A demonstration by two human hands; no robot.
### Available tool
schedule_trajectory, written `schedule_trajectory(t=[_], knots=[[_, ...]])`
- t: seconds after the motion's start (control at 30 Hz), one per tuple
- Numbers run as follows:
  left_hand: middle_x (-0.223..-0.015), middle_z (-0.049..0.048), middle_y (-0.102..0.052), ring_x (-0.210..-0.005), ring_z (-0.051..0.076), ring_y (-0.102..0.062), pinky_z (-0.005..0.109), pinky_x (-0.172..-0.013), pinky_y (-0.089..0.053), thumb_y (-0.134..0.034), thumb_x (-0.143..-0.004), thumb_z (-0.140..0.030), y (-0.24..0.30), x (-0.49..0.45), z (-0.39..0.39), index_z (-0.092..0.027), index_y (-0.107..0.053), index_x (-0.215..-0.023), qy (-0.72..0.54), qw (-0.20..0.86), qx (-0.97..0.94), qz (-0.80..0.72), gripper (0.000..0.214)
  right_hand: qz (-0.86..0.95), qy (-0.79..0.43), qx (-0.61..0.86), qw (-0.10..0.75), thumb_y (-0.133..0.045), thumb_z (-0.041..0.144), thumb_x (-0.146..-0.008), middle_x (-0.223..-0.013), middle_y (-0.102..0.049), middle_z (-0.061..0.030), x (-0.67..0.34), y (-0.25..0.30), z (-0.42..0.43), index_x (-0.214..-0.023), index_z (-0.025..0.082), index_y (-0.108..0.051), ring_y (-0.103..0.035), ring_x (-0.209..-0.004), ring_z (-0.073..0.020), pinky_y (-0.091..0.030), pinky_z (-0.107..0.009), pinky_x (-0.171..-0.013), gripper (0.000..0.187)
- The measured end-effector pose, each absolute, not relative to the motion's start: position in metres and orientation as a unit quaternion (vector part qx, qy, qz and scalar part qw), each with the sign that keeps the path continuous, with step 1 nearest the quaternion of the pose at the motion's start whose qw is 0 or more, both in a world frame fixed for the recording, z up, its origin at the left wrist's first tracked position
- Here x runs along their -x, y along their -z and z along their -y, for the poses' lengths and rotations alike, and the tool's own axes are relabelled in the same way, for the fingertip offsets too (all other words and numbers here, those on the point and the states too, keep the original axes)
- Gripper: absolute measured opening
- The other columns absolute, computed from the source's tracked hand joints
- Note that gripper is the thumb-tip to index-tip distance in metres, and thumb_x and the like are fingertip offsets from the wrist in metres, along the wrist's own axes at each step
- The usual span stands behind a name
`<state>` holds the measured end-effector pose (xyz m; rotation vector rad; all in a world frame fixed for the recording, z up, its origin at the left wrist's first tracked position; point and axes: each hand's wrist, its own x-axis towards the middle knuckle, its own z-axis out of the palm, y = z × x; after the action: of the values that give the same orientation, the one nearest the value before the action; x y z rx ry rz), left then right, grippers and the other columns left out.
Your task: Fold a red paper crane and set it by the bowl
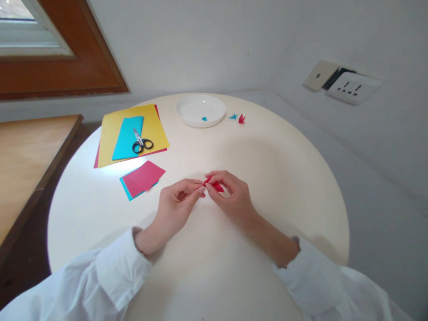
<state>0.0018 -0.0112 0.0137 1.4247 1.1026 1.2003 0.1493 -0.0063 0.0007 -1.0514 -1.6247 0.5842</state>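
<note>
Both hands meet over the middle of the round white table [267, 178]. My left hand [177, 203] and my right hand [230, 194] pinch a small folded piece of red paper [216, 185] between their fingertips. The fingers of both hands are closed on it. White sleeves cover both forearms.
At the back left lie yellow, red and blue sheets [150, 127] with black-handled scissors [142, 143] on top. A small pink and blue stack of paper squares [142, 178] lies nearer. A white dish [200, 109] holds a blue scrap. Two tiny folded figures, blue [233, 116] and red [241, 118], stand beside it.
</note>
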Motion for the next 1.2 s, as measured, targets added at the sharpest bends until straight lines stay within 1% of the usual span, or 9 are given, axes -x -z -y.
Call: schedule_trajectory(t=[0.47, 0.63, 0.73, 0.83, 0.93, 1.03, 1.2], knots=[[-0.087, 0.0079, -0.073, -0.074, 0.016, -0.065, 0.025, -0.065, -0.051, -0.060, -0.080, -0.031, -0.0165, -0.0011, 0.0136, -0.016, -0.068, -0.067, -0.479, 0.459, -0.604, -0.442, 0.021, 0.678, -0.252, 0.448, 0.525, -0.058, 0.017, -0.078, -0.086, -0.068, -0.0053, -0.1501, -0.0025, 0.0062, -0.073, 0.020, -0.058, -0.065, -0.084, -0.0163, -0.052, -0.031, -0.078, 0.006], [-0.077, 0.0067, -0.073, -0.066, 0.016, -0.063, 0.025, -0.060, -0.050, -0.061, -0.079, -0.036, -0.0191, -0.0016, 0.0135, -0.017, -0.069, -0.071, -0.476, 0.451, -0.601, -0.458, 0.022, 0.675, -0.257, 0.452, 0.523, -0.057, 0.017, -0.078, -0.086, -0.068, -0.0053, -0.1504, -0.0031, 0.0065, -0.073, 0.021, -0.058, -0.065, -0.084, -0.0171, -0.052, -0.032, -0.077, 0.006], [-0.075, 0.0065, -0.073, -0.064, 0.016, -0.063, 0.025, -0.058, -0.050, -0.062, -0.078, -0.037, -0.0201, -0.0019, 0.0129, -0.017, -0.069, -0.070, -0.473, 0.444, -0.603, -0.464, 0.024, 0.675, -0.254, 0.452, 0.524, -0.058, 0.017, -0.078, -0.086, -0.068, -0.0053, -0.1504, -0.0032, 0.0064, -0.073, 0.020, -0.058, -0.065, -0.084, -0.0172, -0.052, -0.032, -0.077, 0.006], [-0.078, 0.0068, -0.073, -0.066, 0.015, -0.064, 0.025, -0.060, -0.051, -0.063, -0.077, -0.034, -0.0203, -0.0025, 0.0127, -0.016, -0.070, -0.069, -0.475, 0.450, -0.599, -0.462, 0.020, 0.677, -0.244, 0.452, 0.527, -0.058, 0.016, -0.077, -0.086, -0.068, -0.0057, -0.1505, -0.0040, 0.0062, -0.073, 0.020, -0.058, -0.065, -0.083, -0.0171, -0.052, -0.032, -0.077, 0.006], [-0.082, 0.0065, -0.074, -0.071, 0.016, -0.066, 0.026, -0.064, -0.054, -0.069, -0.071, -0.027, -0.0196, -0.0039, 0.0130, -0.016, -0.070, -0.071, -0.489, 0.473, -0.579, -0.450, 0.011, 0.681, -0.234, 0.451, 0.527, -0.058, 0.016, -0.078, -0.085, -0.068, -0.0061, -0.1504, -0.0048, 0.0062, -0.072, 0.020, -0.058, -0.066, -0.083, -0.0173, -0.052, -0.032, -0.078, 0.007], [-0.081, 0.0055, -0.074, -0.071, 0.016, -0.067, 0.026, -0.066, -0.055, -0.073, -0.066, -0.024, -0.0185, -0.0052, 0.0128, -0.016, -0.069, -0.072, -0.491, 0.488, -0.563, -0.451, 0.010, 0.684, -0.230, 0.450, 0.527, -0.057, 0.016, -0.078, -0.084, -0.068, -0.0058, -0.1502, -0.0043, 0.0065, -0.071, 0.020, -0.057, -0.066, -0.083, -0.0171, -0.052, -0.032, -0.078, 0.008], [-0.075, 0.0053, -0.073, -0.065, 0.015, -0.065, 0.026, -0.060, -0.054, -0.071, -0.067, -0.024, -0.0175, -0.0051, 0.0109, -0.016, -0.068, -0.067, -0.491, 0.482, -0.555, -0.468, 0.009, 0.687, -0.227, 0.443, 0.528, -0.057, 0.016, -0.078, -0.085, -0.069, -0.0050, -0.1494, -0.0025, 0.0079, -0.073, 0.021, -0.057, -0.066, -0.083, -0.0164, -0.053, -0.031, -0.078, 0.007]])
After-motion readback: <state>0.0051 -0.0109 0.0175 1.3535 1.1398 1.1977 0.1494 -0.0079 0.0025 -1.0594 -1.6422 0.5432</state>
